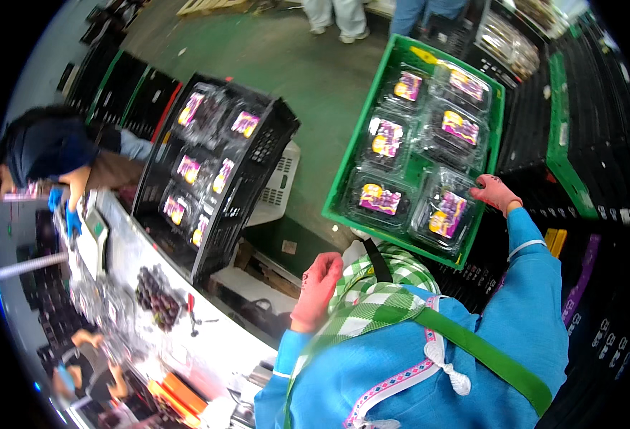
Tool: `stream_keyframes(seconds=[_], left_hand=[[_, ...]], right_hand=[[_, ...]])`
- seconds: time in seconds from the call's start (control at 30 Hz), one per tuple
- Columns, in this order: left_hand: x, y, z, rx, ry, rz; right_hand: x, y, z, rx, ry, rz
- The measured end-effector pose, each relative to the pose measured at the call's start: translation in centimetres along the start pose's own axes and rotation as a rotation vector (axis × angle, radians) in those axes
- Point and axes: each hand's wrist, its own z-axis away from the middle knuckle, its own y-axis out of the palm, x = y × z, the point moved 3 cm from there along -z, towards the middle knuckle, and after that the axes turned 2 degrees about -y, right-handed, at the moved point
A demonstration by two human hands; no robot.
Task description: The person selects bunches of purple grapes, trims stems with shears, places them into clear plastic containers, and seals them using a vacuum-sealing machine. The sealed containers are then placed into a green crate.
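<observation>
My right hand [496, 194], in a pink glove, reaches over the right side of a green plastic crate [342, 177]. Its curled fingertips meet the corner of a clear clamshell box of dark grapes [443, 212]; whether they grip it is hidden. Beside that box lies another labelled grape clamshell [379, 197], and several more fill the crate in two columns, with a gap of green crate floor between some. Close to my checked apron [384, 300], my left hand [320, 287] is raised, its gloved fingers curled together and nothing visible in them.
A black crate [261, 145] of grape clamshells leans at the white table [132, 236]. On the table are a grape bunch [157, 297], red-handled scissors [192, 313] and a scale [96, 236]. Two co-workers stand beyond it. Stacked black crates [599, 134] rise on the right.
</observation>
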Motion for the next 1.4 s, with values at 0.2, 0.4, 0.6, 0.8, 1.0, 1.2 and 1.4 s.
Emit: stream_keyframes(seconds=[0.2, 0.4, 0.6, 0.8, 1.0, 1.2, 1.4], left_hand=[[0.9, -3.3, 5.6, -0.317, 0.026, -0.139], [1.4, -6.7, 11.9, -0.497, 0.105, -0.1], [4.1, -9.2, 18.4, -0.689, 0.082, 0.187], [7.6, -14.1, 21.4, -0.867, 0.208, 0.292], [8.5, -22.7, 24.2, -1.277, 0.13, 0.099], [15.3, -31.8, 22.4, -1.759, -0.085, -0.457], [20.5, -38.7, 20.9, -1.679, -0.316, -0.517]], right_hand=[[12.3, 2.8, -2.0, -0.111, -0.482, 0.488], [33.0, 9.7, 6.2, 0.096, -1.199, 0.25], [45.5, 17.8, 14.9, 0.49, -1.506, 0.309], [55.2, 26.6, 21.0, 0.687, -1.57, 0.249], [66.2, 36.2, 22.9, 0.446, -1.713, 0.116], [72.6, 44.0, 21.1, 0.336, -1.792, 0.374], [74.4, 45.5, 22.4, 0.241, -1.797, 0.754]])
